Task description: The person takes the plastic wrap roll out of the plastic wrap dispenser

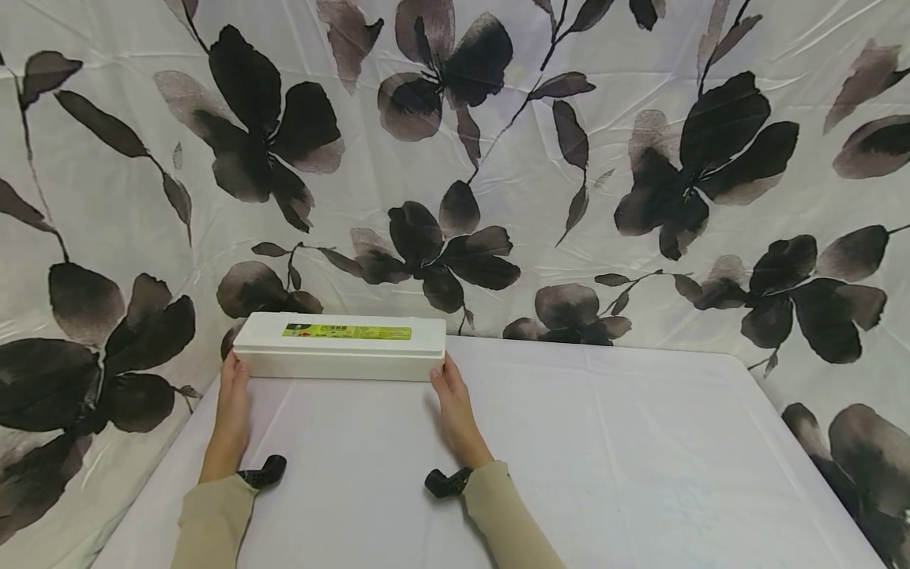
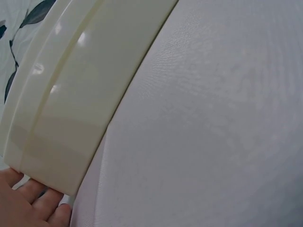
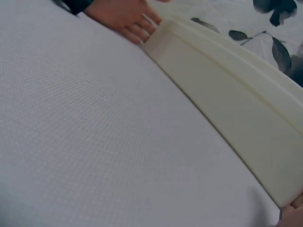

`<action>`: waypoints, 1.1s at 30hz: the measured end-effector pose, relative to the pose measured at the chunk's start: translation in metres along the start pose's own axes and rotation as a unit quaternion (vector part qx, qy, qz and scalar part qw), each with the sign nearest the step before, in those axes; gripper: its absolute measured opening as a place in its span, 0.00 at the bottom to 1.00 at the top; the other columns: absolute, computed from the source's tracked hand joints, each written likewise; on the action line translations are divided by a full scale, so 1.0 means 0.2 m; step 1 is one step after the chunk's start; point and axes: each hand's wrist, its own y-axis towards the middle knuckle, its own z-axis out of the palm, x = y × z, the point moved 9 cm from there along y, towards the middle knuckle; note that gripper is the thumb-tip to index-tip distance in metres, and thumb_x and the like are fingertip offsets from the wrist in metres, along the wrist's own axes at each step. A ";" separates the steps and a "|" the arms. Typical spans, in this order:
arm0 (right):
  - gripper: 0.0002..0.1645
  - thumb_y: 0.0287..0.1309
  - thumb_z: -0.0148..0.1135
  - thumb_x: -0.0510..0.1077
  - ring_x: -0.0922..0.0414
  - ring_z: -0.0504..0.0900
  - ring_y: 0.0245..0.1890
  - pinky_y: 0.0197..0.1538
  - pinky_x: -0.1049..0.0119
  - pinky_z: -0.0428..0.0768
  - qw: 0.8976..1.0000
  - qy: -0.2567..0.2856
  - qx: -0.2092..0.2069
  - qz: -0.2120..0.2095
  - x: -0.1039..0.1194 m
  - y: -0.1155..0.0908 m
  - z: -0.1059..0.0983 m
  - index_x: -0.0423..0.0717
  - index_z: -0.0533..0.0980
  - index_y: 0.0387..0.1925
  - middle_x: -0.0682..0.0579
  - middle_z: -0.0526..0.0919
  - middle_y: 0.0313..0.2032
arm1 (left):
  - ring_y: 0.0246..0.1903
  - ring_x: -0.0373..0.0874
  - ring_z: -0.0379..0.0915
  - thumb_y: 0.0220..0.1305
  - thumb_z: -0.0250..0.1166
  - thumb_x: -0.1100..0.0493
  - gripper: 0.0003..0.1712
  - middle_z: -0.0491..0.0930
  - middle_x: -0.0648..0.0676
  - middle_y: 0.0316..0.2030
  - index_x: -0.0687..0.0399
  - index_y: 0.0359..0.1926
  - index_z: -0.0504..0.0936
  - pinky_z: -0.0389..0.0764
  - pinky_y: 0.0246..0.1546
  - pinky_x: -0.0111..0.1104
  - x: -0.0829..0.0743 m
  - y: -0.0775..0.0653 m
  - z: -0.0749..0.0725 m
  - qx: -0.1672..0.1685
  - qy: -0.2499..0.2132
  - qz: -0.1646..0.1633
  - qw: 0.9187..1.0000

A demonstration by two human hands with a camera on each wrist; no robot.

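Note:
A long white plastic box (image 1: 341, 366) with a yellow-green label (image 1: 347, 332) on its lid lies lengthwise at the table's far left edge. My left hand (image 1: 232, 411) touches its left end, fingers fairly straight; the left wrist view shows the fingertips against that end of the box (image 2: 71, 109). At the opposite end my right hand (image 1: 458, 411) rests its fingers along the side, the thumb near the front corner. In the right wrist view, only a sliver of the right hand (image 3: 292, 215) shows beside the box (image 3: 227, 109), while the left hand (image 3: 125, 19) appears at the far end.
A white cloth covers the table (image 1: 604, 458), which stretches to the right and toward me. Behind it hangs a white curtain (image 1: 540, 205) printed with dark flowers. Black devices (image 1: 265, 472) are strapped at both wrists, below beige sleeves.

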 end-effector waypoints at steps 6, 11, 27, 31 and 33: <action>0.37 0.77 0.45 0.43 0.48 0.47 0.76 0.75 0.57 0.51 1.000 -0.008 -0.003 -0.002 0.01 -0.01 0.00 0.32 0.45 0.76 0.39 0.48 0.76 | 0.76 0.49 0.20 0.77 0.29 0.38 0.40 0.27 0.54 0.78 0.48 0.78 0.27 0.26 0.72 0.53 -0.01 0.00 0.01 0.003 0.004 0.003 1.000; 0.37 0.76 0.45 0.43 0.47 0.47 0.76 0.75 0.56 0.50 1.000 -0.007 -0.002 0.000 0.02 -0.02 -0.01 0.32 0.45 0.76 0.39 0.47 0.76 | 0.76 0.49 0.23 0.77 0.30 0.37 0.40 0.30 0.54 0.79 0.49 0.79 0.30 0.28 0.73 0.52 -0.02 -0.02 0.00 -0.008 0.008 -0.002 1.000; 0.37 0.76 0.47 0.42 0.48 0.47 0.76 0.74 0.58 0.51 1.000 -0.012 0.002 -0.004 0.01 -0.05 -0.02 0.32 0.45 0.76 0.39 0.47 0.76 | 0.72 0.45 0.55 0.79 0.36 0.41 0.35 0.57 0.59 0.74 0.55 0.77 0.54 0.56 0.70 0.29 0.02 -0.07 -0.08 -0.117 -0.130 -0.036 0.984; 0.37 0.76 0.46 0.42 0.48 0.47 0.76 0.74 0.58 0.52 1.000 -0.014 0.003 -0.009 0.02 -0.06 -0.02 0.31 0.45 0.75 0.39 0.47 0.76 | 0.71 0.46 0.58 0.79 0.36 0.44 0.35 0.59 0.62 0.73 0.61 0.75 0.58 0.59 0.69 0.29 0.03 -0.08 -0.08 -0.131 -0.137 -0.043 0.981; 0.37 0.76 0.46 0.42 0.48 0.47 0.76 0.74 0.57 0.52 1.000 -0.016 0.003 -0.011 0.03 -0.07 -0.03 0.31 0.45 0.75 0.39 0.47 0.76 | 0.70 0.46 0.59 0.80 0.36 0.45 0.35 0.59 0.64 0.72 0.64 0.74 0.58 0.60 0.69 0.30 0.04 -0.09 -0.09 -0.136 -0.138 -0.046 0.980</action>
